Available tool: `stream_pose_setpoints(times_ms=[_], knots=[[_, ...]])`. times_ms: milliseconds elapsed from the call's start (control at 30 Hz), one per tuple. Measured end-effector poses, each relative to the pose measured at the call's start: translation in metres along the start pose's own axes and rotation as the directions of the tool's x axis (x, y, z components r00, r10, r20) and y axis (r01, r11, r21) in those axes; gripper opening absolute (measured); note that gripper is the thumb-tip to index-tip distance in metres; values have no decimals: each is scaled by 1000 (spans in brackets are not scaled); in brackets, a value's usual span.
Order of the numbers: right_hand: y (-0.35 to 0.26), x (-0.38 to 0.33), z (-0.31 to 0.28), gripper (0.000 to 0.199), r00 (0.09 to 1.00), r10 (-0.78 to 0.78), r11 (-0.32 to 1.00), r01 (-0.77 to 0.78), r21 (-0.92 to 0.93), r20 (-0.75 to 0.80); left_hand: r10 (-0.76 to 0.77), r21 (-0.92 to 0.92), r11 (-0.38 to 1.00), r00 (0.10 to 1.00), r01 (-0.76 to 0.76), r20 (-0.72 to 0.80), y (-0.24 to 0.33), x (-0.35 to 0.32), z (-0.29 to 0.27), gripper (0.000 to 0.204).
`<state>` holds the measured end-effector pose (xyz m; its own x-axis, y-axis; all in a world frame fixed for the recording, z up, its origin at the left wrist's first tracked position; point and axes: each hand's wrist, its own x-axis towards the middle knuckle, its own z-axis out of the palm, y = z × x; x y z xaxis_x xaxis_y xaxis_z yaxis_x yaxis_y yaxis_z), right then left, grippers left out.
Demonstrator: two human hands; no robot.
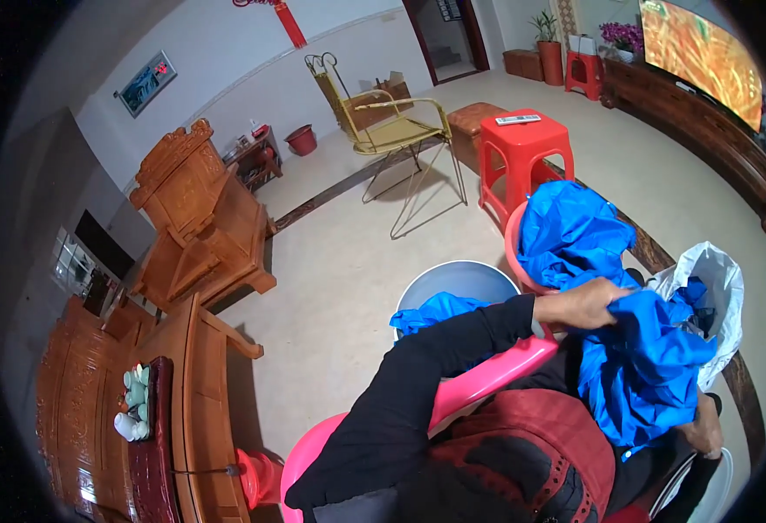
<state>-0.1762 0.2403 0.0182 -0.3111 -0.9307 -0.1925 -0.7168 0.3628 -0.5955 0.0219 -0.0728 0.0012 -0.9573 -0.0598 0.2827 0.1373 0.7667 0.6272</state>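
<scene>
Both hands (644,366) gripping blue cloth (640,366), white bag (718,279)

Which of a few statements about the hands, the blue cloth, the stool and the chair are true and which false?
1. The left hand grips the blue cloth. True.
2. The red stool has nothing on it. False: a white remote lies on top.
3. The right hand is at the cloth's lower edge. True.
4. The yellow chair lies tipped over. False: it stands upright.
5. The cloth is green. False: it is blue.
</scene>
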Motion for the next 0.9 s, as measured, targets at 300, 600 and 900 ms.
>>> stream_pose_setpoints(times_ms=[300, 600, 900], knots=[[-84, -31, -18, 80, 800, -430, 897, 431, -98, -417, 248, -145, 955, 966, -257, -77, 41, 33, 29, 16], [2, 2, 35, 47, 873, -250, 960, 168, -222, -418, 344, -240, 916, 937, -322, 55, 78, 19, 40, 48], [-49, 32, 15, 52, 572, -295, 949, 268, -166, -765, 127, -1, 992, 992, -127, 21, 18, 9, 59, 28]])
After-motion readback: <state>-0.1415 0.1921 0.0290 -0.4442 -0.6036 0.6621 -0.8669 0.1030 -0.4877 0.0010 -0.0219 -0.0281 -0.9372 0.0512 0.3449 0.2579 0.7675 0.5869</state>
